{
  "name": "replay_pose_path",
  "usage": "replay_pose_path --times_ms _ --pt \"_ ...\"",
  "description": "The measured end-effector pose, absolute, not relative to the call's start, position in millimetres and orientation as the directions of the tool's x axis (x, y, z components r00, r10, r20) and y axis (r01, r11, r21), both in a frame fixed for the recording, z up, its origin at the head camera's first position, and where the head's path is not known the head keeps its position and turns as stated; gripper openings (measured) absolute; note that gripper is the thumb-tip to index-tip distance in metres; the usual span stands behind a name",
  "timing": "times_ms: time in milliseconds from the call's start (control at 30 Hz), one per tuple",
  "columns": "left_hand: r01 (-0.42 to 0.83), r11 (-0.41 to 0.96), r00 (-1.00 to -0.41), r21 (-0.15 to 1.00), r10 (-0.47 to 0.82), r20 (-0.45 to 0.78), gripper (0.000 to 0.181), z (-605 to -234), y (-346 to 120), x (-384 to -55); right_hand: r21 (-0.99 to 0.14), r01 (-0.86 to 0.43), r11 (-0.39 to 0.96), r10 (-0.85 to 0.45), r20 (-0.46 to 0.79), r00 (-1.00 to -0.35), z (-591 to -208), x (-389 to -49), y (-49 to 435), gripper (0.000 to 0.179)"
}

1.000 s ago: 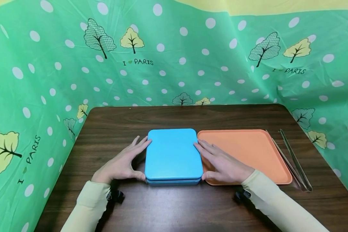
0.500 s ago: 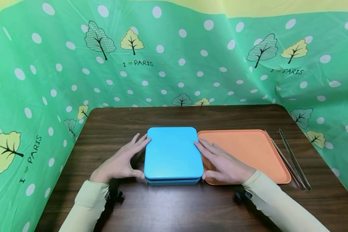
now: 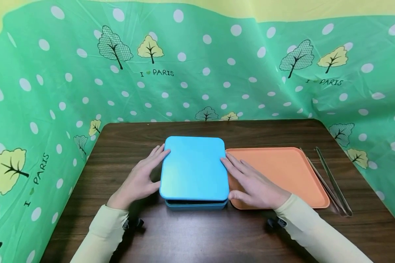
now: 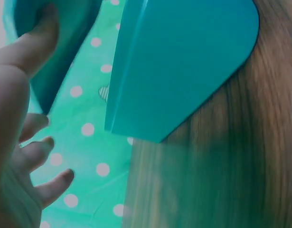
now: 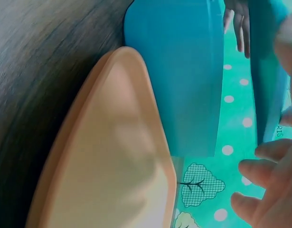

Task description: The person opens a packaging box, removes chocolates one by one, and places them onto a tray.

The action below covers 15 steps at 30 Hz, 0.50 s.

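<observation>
I have the blue lid (image 3: 195,168) between my two hands, raised off the blue box (image 3: 196,206), which stands on the dark wood-grained surface (image 3: 197,237) right in front of me. Both wrist views show a gap between lid and box, with the patterned cloth (image 3: 184,87) visible through it. From above, the lid covers most of the box and sits a little to its left; only the box's near wall shows beneath the lid's near edge, with a dark slit between them.

My left grip (image 3: 140,180) is spread wide along the lid's left side, fingertips at the edge towards its far end and the thumb near its close corner. My right grip (image 3: 253,182) is also wide, its fingers fairly straight against the lid's right side, the thumb by the near right corner.

Just to the right of the box, partly under my right hand, lies an orange tray (image 3: 283,175). Beyond its right edge rest metal tongs (image 3: 336,186), their arms apart at the far end and joined at the end nearer me. My sleeves (image 3: 100,232) are pale, and the green cloth behind carries white dots, trees and "PARIS" lettering.
</observation>
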<state>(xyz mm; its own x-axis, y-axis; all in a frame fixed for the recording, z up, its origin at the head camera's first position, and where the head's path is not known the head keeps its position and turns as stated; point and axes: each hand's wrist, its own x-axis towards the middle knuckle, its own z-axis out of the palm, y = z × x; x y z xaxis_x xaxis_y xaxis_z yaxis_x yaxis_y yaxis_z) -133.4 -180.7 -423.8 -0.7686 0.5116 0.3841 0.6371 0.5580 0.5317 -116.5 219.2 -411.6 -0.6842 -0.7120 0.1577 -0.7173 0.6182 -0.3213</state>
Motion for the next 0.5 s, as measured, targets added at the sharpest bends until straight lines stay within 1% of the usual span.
replay_pose_path --times_ms 167,267,367,500 --pt "0.669 0.572 -0.741 0.475 0.462 0.487 0.090 -424.7 -171.0 -132.9 -0.357 -0.684 0.636 -0.678 0.164 -0.717 -411.0 -115.0 214.9 0.097" --pt "0.677 0.582 -0.722 0.450 0.411 0.556 0.083 -425.4 -168.2 -132.9 -0.375 -0.677 0.633 -0.672 0.167 -0.721 -411.1 -114.1 213.2 0.090" --pt "0.687 0.599 -0.687 0.411 0.351 0.636 0.073 -426.5 -166.3 -133.3 -0.390 -0.680 0.621 -0.668 0.190 -0.719 -410.7 -113.2 212.0 0.080" --pt "0.700 0.618 -0.623 0.357 0.284 0.729 0.054 -426.7 -162.4 -134.9 -0.381 -0.725 0.574 -0.666 0.298 -0.684 -412.0 -114.4 209.8 0.071"
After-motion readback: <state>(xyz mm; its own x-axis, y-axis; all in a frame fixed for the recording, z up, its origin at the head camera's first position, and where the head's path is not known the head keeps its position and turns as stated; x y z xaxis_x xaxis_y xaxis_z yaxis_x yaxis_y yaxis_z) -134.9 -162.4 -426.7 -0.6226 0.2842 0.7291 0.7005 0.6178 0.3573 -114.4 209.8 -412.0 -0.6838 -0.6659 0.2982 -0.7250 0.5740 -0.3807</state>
